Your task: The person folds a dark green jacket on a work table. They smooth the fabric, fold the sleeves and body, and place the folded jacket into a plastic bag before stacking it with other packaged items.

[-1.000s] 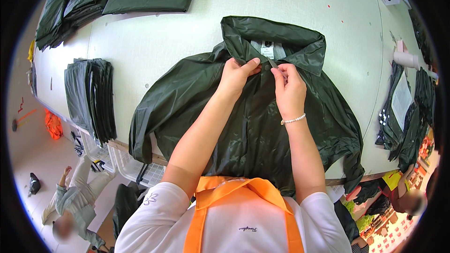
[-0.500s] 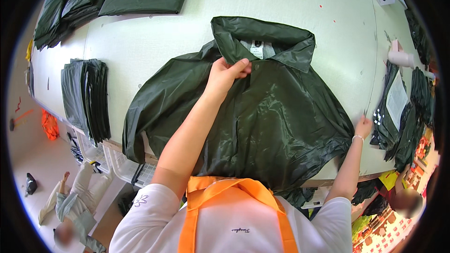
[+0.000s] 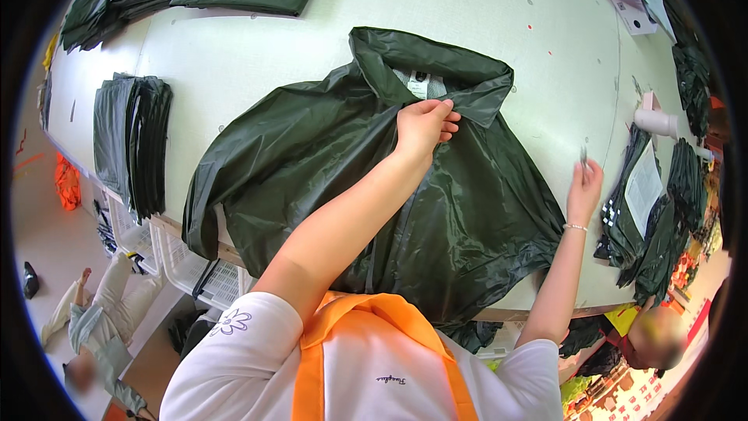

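Head, left hand (image 3: 426, 126) forward, pinching collar (image 3: 444, 53)

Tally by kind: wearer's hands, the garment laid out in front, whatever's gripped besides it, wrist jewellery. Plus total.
Left hand and right hand: 2
Dark green jacket: 1
Small metallic tool, blurred: 1
Bracelet: 1
Total: 5

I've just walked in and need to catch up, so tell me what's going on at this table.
A person in an orange apron has a dark green jacket spread on the table. The left hand pinches it at the front of the collar. The right hand, off to the jacket's right, holds a small tool, too blurred to name. Folded garments are stacked to the left.
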Action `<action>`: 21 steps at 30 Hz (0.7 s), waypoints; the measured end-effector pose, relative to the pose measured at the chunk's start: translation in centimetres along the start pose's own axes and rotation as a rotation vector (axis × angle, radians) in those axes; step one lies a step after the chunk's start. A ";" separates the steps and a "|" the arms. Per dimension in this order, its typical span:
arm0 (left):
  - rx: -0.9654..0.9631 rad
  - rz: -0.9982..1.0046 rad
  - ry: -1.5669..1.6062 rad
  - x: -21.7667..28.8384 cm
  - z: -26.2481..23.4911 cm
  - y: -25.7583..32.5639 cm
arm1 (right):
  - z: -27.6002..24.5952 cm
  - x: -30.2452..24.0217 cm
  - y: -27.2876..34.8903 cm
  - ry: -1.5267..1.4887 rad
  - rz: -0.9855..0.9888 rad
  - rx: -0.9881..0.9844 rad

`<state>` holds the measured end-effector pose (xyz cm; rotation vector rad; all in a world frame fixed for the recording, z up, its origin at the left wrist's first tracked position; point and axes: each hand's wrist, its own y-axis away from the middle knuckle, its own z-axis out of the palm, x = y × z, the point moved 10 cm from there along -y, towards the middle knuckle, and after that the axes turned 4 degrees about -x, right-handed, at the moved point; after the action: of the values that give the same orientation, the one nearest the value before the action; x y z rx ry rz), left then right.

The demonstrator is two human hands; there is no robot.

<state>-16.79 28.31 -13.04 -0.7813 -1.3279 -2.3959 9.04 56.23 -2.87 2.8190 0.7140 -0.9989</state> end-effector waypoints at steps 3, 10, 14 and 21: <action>-0.023 0.210 -0.077 0.7 -0.2 0.4 | 5.6 -14.4 1.7 -0.086 -0.149 -0.305; -0.045 0.494 -0.157 1.2 0.7 1.9 | 14.1 -24.6 5.9 0.167 -0.518 -0.556; -0.001 0.563 -0.205 1.1 0.0 1.9 | 15.7 -25.0 6.2 0.291 -0.481 -0.594; 0.022 0.632 -0.248 1.1 -0.4 1.9 | 16.3 -25.0 6.0 0.285 -0.439 -0.636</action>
<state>-16.93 26.95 -11.26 -1.2962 -0.9810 -1.8230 -14.80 37.33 -0.95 2.2908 1.4256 -0.2940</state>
